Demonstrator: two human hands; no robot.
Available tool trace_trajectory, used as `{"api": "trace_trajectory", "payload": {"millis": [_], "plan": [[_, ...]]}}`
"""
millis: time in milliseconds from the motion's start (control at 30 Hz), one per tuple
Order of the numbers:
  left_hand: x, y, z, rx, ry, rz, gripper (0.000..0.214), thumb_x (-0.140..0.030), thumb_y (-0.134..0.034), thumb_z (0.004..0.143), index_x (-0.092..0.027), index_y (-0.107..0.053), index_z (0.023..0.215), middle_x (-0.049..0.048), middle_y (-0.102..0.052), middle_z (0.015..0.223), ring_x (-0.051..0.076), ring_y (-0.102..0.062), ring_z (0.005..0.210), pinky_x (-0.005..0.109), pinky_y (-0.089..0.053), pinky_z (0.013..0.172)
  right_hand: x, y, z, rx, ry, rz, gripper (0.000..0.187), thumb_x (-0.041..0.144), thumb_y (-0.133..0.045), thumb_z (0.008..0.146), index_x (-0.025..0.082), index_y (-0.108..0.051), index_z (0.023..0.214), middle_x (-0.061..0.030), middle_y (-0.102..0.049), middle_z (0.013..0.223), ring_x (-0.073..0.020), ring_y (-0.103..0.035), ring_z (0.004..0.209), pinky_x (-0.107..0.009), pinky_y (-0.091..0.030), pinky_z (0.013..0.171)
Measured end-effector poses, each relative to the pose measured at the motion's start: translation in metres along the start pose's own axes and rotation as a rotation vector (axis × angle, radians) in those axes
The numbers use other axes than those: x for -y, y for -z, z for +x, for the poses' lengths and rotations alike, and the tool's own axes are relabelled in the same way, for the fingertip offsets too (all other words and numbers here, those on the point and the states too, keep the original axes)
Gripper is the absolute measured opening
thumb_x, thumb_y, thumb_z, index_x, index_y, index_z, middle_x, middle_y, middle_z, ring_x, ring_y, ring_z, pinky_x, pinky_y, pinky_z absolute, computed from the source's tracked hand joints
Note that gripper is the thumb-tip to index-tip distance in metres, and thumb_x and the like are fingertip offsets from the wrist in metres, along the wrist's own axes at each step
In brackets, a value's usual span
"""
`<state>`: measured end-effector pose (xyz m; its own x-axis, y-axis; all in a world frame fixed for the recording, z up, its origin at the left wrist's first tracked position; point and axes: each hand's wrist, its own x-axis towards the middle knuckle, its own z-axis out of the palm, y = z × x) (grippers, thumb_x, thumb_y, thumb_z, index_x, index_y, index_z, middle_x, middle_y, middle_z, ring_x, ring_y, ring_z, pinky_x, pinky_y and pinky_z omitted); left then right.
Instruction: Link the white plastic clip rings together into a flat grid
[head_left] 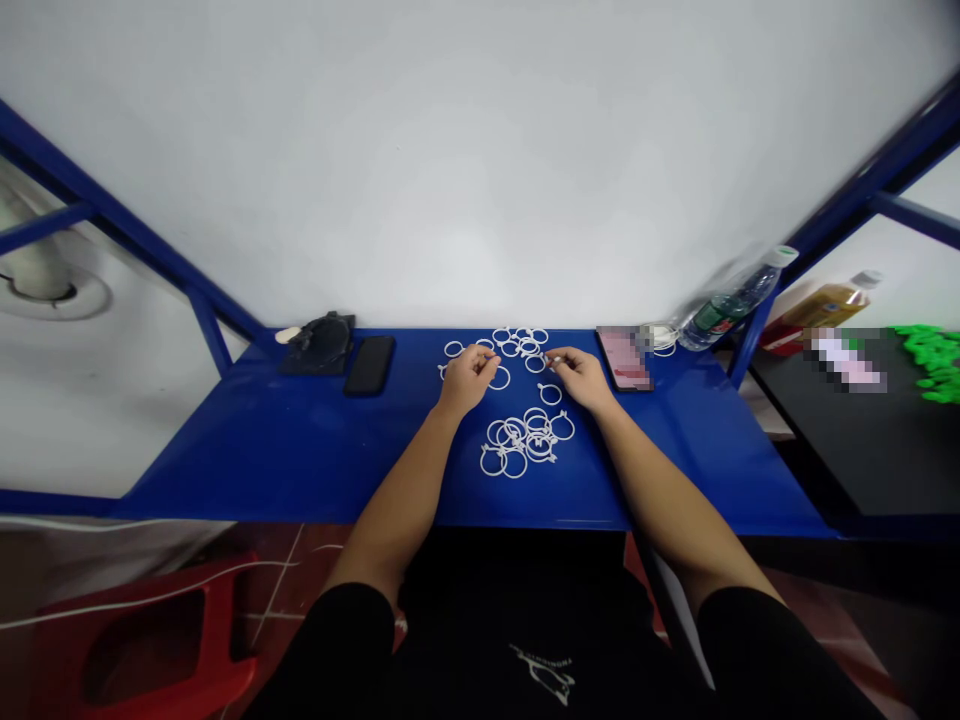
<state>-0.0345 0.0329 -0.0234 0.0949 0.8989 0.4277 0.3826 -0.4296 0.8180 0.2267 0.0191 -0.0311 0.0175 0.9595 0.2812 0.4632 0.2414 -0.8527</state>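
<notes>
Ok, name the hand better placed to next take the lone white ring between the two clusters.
The right hand, I'd judge: it sits close beside that white ring, while the left hand is farther off, beside another ring.

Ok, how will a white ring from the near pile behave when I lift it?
These white rings are thin, open hoops, so one is probably light. Their round outlines suggest it may hold its shape. Several overlap, so it could drag neighbours along.

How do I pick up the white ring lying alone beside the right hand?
Try pinching the white ring by its right rim, from above and the right. It seems to lie flat, the right hand is nearest, and the ring's small tab sticks out left.
</notes>
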Motion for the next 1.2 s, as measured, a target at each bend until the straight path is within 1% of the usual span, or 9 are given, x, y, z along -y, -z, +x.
{"api": "trace_trajectory", "payload": {"millis": [67, 167, 433, 633, 800, 900, 1000, 1133, 1200], "plan": [[0.000, -0.002, 0.001, 0.014, 0.006, -0.051, 0.025, -0.039, -0.070, 0.090, -0.020, -0.074, 0.106, -0.0008, -0.072, 0.070, 0.014, -0.067, 0.062, 0.026, -0.051, 0.064, 0.000, -0.002, 0.001, 0.015, -0.008, 0.130, 0.027, 0.033, -0.060, 0.088, 0.020, -0.078, 0.104, -0.0064, -0.080, 0.096, -0.0212, -0.072, 0.086, -0.035, -0.056, 0.084], [-0.001, -0.003, 0.001, 0.012, 0.013, -0.080, 0.028, -0.039, -0.074, 0.088, -0.020, -0.079, 0.107, 0.0030, -0.076, 0.080, 0.014, -0.067, 0.065, 0.027, -0.052, 0.063, -0.001, -0.003, 0.002, 0.013, -0.029, 0.227, 0.029, 0.036, -0.060, 0.087, 0.019, -0.078, 0.102, -0.0061, -0.079, 0.093, -0.0219, -0.072, 0.088, -0.035, -0.056, 0.083], [-0.005, -0.001, -0.001, 0.000, 0.005, -0.063, 0.022, -0.034, -0.070, 0.088, -0.019, -0.080, 0.100, -0.0046, -0.057, 0.054, 0.010, -0.048, 0.047, 0.024, -0.039, 0.051, -0.003, -0.002, 0.002, 0.007, -0.033, 0.222, 0.033, 0.037, -0.058, 0.087, 0.020, -0.079, 0.104, -0.0053, -0.078, 0.092, -0.0187, -0.068, 0.077, -0.029, -0.053, 0.065], [-0.003, -0.001, -0.002, 0.035, 0.014, -0.139, 0.014, -0.029, -0.067, 0.084, -0.018, -0.075, 0.088, -0.0038, -0.059, 0.056, 0.010, -0.050, 0.048, 0.023, -0.038, 0.050, 0.001, -0.002, -0.002, 0.014, -0.009, 0.186, 0.033, 0.031, -0.055, 0.085, 0.019, -0.081, 0.102, -0.0051, -0.079, 0.090, -0.0160, -0.064, 0.065, -0.027, -0.049, 0.058], [-0.006, 0.000, -0.001, 0.044, -0.015, -0.125, 0.009, -0.026, -0.066, 0.082, -0.019, -0.072, 0.084, -0.0053, -0.055, 0.054, 0.009, -0.045, 0.046, 0.023, -0.034, 0.049, 0.011, 0.003, -0.005, 0.007, 0.127, 0.081, 0.031, 0.021, -0.050, 0.083, 0.020, -0.081, 0.088, -0.0042, -0.077, 0.087, -0.0177, -0.067, 0.072, -0.030, -0.052, 0.068], [-0.007, 0.000, -0.001, 0.036, -0.012, -0.112, 0.009, -0.022, -0.062, 0.080, -0.019, -0.071, 0.079, -0.0046, -0.057, 0.055, 0.010, -0.046, 0.047, 0.023, -0.035, 0.049, 0.020, 0.004, -0.007, 0.055, 0.251, 0.044, 0.029, 0.017, -0.048, 0.084, 0.021, -0.077, 0.079, -0.0037, -0.076, 0.085, -0.0188, -0.069, 0.079, -0.032, -0.054, 0.078], [-0.006, 0.001, 0.000, 0.027, -0.049, -0.091, 0.014, -0.016, -0.056, 0.077, -0.019, -0.069, 0.073, -0.0030, -0.061, 0.059, 0.011, -0.050, 0.050, 0.024, -0.038, 0.052, 0.028, 0.002, -0.012, 0.093, 0.327, 0.033, 0.028, 0.014, -0.048, 0.084, 0.021, -0.073, 0.075, -0.0030, -0.074, 0.083, -0.0181, -0.069, 0.079, -0.032, -0.053, 0.080], [-0.008, 0.003, 0.000, 0.048, -0.109, -0.043, 0.018, -0.011, -0.052, 0.075, -0.020, -0.066, 0.070, -0.0011, -0.064, 0.065, 0.013, -0.054, 0.057, 0.027, -0.042, 0.058, 0.036, 0.000, -0.019, 0.089, 0.270, 0.046, 0.029, 0.016, -0.049, 0.085, 0.022, -0.074, 0.099, -0.0010, -0.073, 0.081, -0.0167, -0.067, 0.073, -0.029, -0.051, 0.072], [-0.009, 0.004, 0.001, 0.070, -0.150, -0.028, 0.020, -0.009, -0.049, 0.075, -0.021, -0.063, 0.066, 0.0007, -0.066, 0.070, 0.016, -0.059, 0.066, 0.029, -0.047, 0.067, 0.040, 0.000, -0.021, 0.153, 0.191, 0.061, 0.031, 0.019, -0.051, 0.086, 0.022, -0.073, 0.107, -0.0005, -0.073, 0.078, -0.0163, -0.066, 0.068, -0.028, -0.050, 0.067]]}}
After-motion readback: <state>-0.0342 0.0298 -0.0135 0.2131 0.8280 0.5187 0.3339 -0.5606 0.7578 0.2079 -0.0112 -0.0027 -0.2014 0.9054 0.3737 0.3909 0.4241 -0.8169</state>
